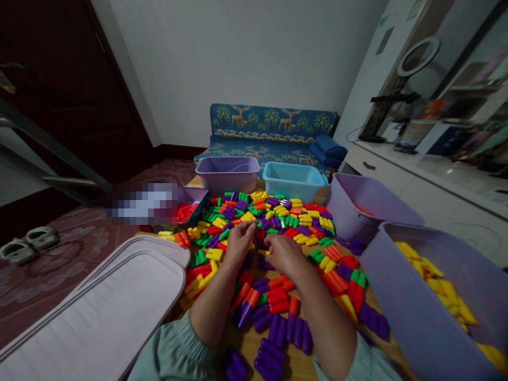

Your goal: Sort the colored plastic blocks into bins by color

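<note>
A wide pile of coloured plastic blocks (278, 222) in red, orange, yellow, green and purple covers a low wooden table (293, 365). My left hand (238, 244) rests on the middle of the pile with its fingers curled down into the blocks. My right hand (283, 253) lies just beside it, fingers bent and pinched among purple and yellow pieces. What either hand grips is hidden under the fingers. Purple blocks (278, 333) lie nearest me between my forearms.
A purple bin holding yellow blocks (432, 286) stands at the right, another purple bin (367, 209) behind it. A purple tub (228, 172) and a blue tub (292, 180) sit at the far edge. White lids (107, 307) lie left. A patterned cushion (273, 129) is behind; slippers (27, 243) are on the floor.
</note>
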`<state>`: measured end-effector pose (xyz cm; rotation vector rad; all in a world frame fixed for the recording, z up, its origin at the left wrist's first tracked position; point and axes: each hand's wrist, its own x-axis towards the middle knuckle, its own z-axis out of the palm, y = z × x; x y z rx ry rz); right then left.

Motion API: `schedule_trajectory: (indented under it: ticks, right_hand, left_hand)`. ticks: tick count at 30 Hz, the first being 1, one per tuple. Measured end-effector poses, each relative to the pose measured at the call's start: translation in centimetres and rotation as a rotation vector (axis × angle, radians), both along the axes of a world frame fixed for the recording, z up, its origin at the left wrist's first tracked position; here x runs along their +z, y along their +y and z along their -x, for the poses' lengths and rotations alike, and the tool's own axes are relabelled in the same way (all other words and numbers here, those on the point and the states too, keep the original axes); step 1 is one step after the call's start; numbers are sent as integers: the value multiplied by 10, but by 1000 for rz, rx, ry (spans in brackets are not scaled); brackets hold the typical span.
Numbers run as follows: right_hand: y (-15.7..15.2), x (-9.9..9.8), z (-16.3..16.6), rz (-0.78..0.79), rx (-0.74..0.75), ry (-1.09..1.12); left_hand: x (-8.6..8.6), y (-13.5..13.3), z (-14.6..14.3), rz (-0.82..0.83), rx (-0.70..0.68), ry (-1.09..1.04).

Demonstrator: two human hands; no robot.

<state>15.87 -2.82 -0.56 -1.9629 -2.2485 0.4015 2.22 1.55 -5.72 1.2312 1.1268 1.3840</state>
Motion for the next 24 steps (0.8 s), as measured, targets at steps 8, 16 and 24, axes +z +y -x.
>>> schedule_trajectory:
  ticks: [8,16,24]
  right_hand:
    - [10,0,-10,-174,-145,345]
    - [18,-11,-2,-266,-97,673]
    - [19,-13,-26,-189,-187,461]
  left_hand:
    - [2,0,-2,-25,-62,36]
    - [9,-9,-8,-51,-281,124]
    - [11,-5,-4,-10,-71,82]
